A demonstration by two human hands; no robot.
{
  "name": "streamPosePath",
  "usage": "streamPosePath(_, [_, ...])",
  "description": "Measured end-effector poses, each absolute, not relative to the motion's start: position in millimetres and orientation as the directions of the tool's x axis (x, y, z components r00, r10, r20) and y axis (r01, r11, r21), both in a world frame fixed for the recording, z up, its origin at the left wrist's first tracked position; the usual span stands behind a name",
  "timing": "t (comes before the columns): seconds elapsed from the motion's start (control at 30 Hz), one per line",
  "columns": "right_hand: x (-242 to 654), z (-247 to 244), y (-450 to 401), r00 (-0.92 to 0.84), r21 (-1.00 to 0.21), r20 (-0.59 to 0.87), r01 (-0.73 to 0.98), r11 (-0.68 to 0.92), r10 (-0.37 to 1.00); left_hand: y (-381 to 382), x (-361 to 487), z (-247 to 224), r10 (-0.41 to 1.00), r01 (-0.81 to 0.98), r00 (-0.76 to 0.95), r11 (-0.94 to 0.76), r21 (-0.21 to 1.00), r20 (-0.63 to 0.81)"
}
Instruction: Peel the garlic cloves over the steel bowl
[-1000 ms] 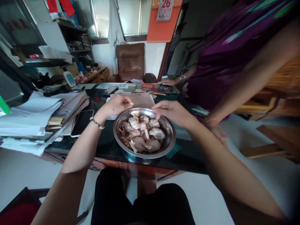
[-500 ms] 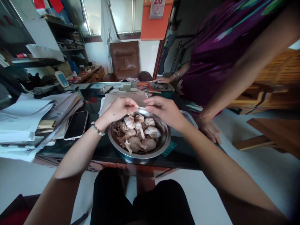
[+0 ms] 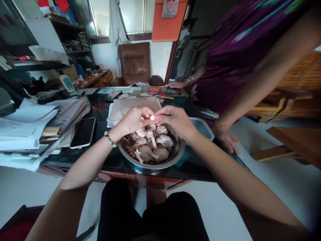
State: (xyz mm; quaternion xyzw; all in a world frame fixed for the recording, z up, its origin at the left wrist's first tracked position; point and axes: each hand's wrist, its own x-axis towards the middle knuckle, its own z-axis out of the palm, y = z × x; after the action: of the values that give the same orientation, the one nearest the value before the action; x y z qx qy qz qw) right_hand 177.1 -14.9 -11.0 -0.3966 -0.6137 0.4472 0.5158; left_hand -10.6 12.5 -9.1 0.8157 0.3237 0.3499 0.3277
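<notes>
Above the far rim of a steel bowl [image 3: 164,165], my two hands meet at a small pale garlic clove [image 3: 152,117]. My left hand [image 3: 136,118] pinches the clove between thumb and fingertips; a beaded bracelet is on that wrist. My right hand [image 3: 174,120] is closed too, its thumb and fingertips touching the same clove from the right. Several whole garlic bulbs [image 3: 164,141] and loose dry skins fill the bowl below. A clear plastic tray [image 3: 202,129] lies beyond my right wrist, partly hidden by my hand and forearm.
On the left are a stack of papers [image 3: 32,134] and a phone [image 3: 83,133]. Papers [image 3: 117,108] lie behind the bowl. A person in purple [image 3: 225,63] leans with both hands on the desk at right. A brown chair [image 3: 134,63] stands behind the desk.
My right hand has come in to the left, and its fingertips now meet my left hand's at the clove. Both hands sit slightly lower over the bowl.
</notes>
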Motion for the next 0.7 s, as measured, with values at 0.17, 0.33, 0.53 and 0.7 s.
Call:
streamPosePath(0.17, [177, -12, -14, -0.141, -0.962, 0.228, 0.117, 0.245, 0.963, 8, -11, -8, 0.728, 0.488, 0.535, -0.681, 0.546, 0.429])
streamPosePath(0.33, [177, -14, -15, -0.164, -0.954, 0.214, 0.176, 0.242, 0.963, 5, -11, -6, 0.699, 0.573, 0.542, -0.713, 0.403, 0.466])
streamPosePath(0.53, [177, -12, -15, -0.209, -0.958, 0.186, 0.178, 0.224, 0.960, 0, -12, -2, 0.705, 0.634, 0.557, -0.702, 0.324, 0.439])
streamPosePath(0.7, [176, -12, -15, -0.205, -0.964, 0.155, 0.184, 0.194, 0.966, -3, -11, 0, 0.713, 0.646, 0.548, -0.693, 0.320, 0.437])
